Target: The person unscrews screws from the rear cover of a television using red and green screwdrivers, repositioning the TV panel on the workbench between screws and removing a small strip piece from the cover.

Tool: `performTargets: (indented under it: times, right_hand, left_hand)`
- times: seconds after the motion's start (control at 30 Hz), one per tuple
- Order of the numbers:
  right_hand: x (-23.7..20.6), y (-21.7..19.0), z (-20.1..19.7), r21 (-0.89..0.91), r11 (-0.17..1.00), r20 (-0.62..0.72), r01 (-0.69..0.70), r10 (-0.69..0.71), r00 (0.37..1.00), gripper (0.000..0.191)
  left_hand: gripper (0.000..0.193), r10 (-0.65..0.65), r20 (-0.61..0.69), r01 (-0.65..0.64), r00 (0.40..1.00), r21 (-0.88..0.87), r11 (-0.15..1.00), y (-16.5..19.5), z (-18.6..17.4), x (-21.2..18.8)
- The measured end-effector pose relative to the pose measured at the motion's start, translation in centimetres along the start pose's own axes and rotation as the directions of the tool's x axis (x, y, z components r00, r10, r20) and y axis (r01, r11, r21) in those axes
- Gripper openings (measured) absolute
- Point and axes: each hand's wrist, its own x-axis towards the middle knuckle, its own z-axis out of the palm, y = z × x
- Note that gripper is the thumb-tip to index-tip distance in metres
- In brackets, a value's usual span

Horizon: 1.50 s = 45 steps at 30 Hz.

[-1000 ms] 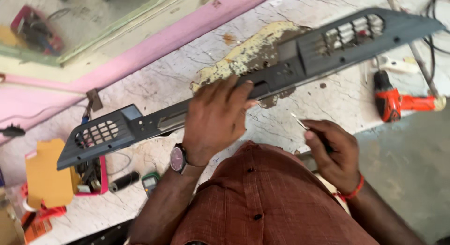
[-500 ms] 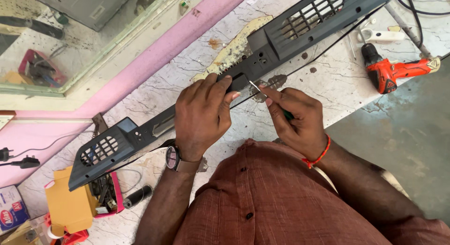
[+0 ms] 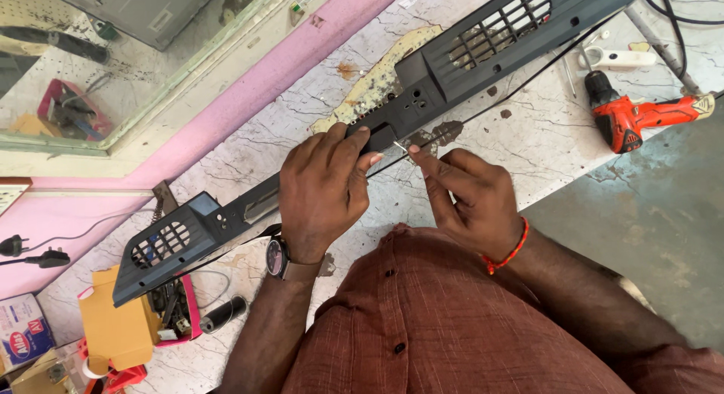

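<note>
A long dark plastic panel (image 3: 452,62) with grilles at both ends lies diagonally across the marble worktop (image 3: 528,137). My left hand (image 3: 320,190), with a wristwatch, presses down on the panel's middle, fingers curled over its edge. My right hand (image 3: 467,194), with a red thread bracelet, pinches a thin metal tool (image 3: 401,147) whose tip touches the panel's near edge, right beside my left fingertips.
A red cordless drill (image 3: 641,119) lies at the right, with a white tool (image 3: 618,59) and black cable behind it. A yellow box (image 3: 113,326), a pink tray of parts (image 3: 181,311) and a black cylinder (image 3: 222,313) sit at the lower left. A pink ledge (image 3: 249,92) borders the far side.
My right hand moved from near my body up to the panel, bringing the thin tool against its edge beside my left hand. The view shifted, so the panel sits higher in frame.
</note>
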Motion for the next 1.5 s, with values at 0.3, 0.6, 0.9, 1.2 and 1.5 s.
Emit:
performTargets:
  times: [0.3, 0.6, 0.9, 1.2, 1.5]
  right_hand:
    - [-0.5, -0.2, 2.5, -0.157, 0.977, -0.127, 0.142, -0.162, 0.979, 0.050]
    - [-1.2, -2.5, 1.6, -0.362, 0.932, 0.085, 0.035, -0.005, 0.996, 0.063]
    - [-1.1, -1.3, 3.3, -0.056, 0.998, -0.088, -0.031, 0.026, 0.996, 0.063]
    - [-1.3, -3.2, 2.8, -0.640, 0.755, 0.222, 0.143, 0.003, 0.975, 0.071]
    - [-1.0, -1.7, 2.8, -0.033, 0.996, -0.009, -0.084, 0.084, 0.996, 0.071]
  left_hand:
    - [0.027, 0.006, -0.001, -0.006, 1.000, 0.011, 1.000, -0.1, 0.4, -0.2]
    - [0.026, 0.012, -0.001, -0.012, 1.000, 0.034, 0.999, 0.2, 0.5, -0.4]
    - [0.027, 0.044, -0.016, -0.044, 0.999, 0.047, 0.998, 0.2, 0.4, -0.4]
    - [0.026, 0.037, -0.026, -0.036, 0.999, 0.050, 0.998, 0.3, 0.6, -0.3]
    - [0.026, 0.031, -0.014, -0.030, 0.999, 0.054, 0.998, 0.0, 0.5, -0.4]
